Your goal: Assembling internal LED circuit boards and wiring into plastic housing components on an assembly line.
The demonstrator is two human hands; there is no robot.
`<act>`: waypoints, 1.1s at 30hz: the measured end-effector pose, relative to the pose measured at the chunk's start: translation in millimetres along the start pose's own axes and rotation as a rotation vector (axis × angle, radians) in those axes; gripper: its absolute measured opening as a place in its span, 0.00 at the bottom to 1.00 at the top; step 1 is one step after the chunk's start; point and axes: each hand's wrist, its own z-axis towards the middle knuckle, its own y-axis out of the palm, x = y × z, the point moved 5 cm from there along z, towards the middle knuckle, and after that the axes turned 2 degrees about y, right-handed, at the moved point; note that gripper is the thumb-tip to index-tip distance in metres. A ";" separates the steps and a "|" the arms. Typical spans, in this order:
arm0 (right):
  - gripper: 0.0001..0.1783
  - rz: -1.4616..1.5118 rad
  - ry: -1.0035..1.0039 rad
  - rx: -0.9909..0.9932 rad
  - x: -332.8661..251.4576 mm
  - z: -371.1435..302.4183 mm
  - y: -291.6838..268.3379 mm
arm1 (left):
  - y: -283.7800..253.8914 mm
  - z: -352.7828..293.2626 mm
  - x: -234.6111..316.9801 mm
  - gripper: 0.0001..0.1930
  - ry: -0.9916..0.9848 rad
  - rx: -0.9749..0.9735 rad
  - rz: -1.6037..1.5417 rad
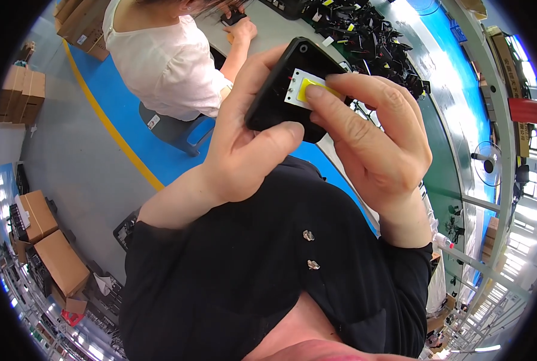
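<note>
My left hand holds a small black plastic housing up close to the camera, thumb across its lower edge. A white plate with a yellow square chip sits in the housing. My right hand has its fingertips pressed on that yellow chip. Both forearms come up from my black sleeves.
A co-worker in a white top sits ahead at a long grey workbench, one hand on a small black part. A heap of black parts with cables lies on the bench. Cardboard boxes stand at left on the grey floor.
</note>
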 end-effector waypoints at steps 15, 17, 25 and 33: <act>0.22 -0.037 -0.038 0.058 -10.0 -5.9 -1.4 | 12.0 -5.8 9.3 0.31 0.012 -0.020 0.004; 0.22 -0.018 -0.017 0.007 -12.5 -3.6 -3.3 | 13.8 -6.7 8.0 0.31 -0.001 -0.021 0.004; 0.23 -0.036 0.024 -0.006 -17.0 -8.2 -4.6 | 16.3 -14.0 9.9 0.31 -0.065 -0.014 0.032; 0.22 -0.021 -0.039 -0.016 -5.6 -5.4 4.5 | 13.6 -11.6 20.2 0.31 0.003 -0.114 0.186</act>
